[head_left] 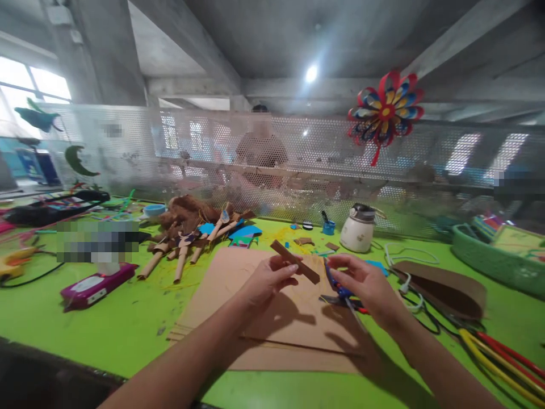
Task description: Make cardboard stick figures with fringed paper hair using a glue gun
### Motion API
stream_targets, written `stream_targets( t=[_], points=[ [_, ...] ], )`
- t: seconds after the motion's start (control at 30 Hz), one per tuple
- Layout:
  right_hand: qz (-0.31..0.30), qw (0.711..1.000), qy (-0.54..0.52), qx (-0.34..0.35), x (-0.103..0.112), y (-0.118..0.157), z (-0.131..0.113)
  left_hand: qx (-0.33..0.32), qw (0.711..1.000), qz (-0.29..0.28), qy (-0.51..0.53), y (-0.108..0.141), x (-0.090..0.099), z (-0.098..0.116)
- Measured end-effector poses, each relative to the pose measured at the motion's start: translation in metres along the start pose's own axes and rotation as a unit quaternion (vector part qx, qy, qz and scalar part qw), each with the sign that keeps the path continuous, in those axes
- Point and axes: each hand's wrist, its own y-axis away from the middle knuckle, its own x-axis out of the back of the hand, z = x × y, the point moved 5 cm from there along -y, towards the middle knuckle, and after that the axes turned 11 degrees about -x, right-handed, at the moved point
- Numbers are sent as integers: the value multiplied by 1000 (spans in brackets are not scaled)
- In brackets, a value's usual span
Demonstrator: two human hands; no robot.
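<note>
In the head view, your left hand [270, 281] pinches the brown strip [307, 271] between thumb and fingers; the strip slants above the cardboard sheets [230, 289], its lower end pointing towards your right hand [368, 287], just beside it. That hand has its fingers around a blue-handled tool [343, 291]. Under the hands, the sheets lie on the green bench [149, 346], with the white jar [357, 232] standing beyond your right hand.
</note>
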Motion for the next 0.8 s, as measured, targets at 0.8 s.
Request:
stream_targets(
  t=[0.8],
  points=[
    [36,938,288,188,-19,3,8,-70,953,271,116,-6,90,94]
  ],
)
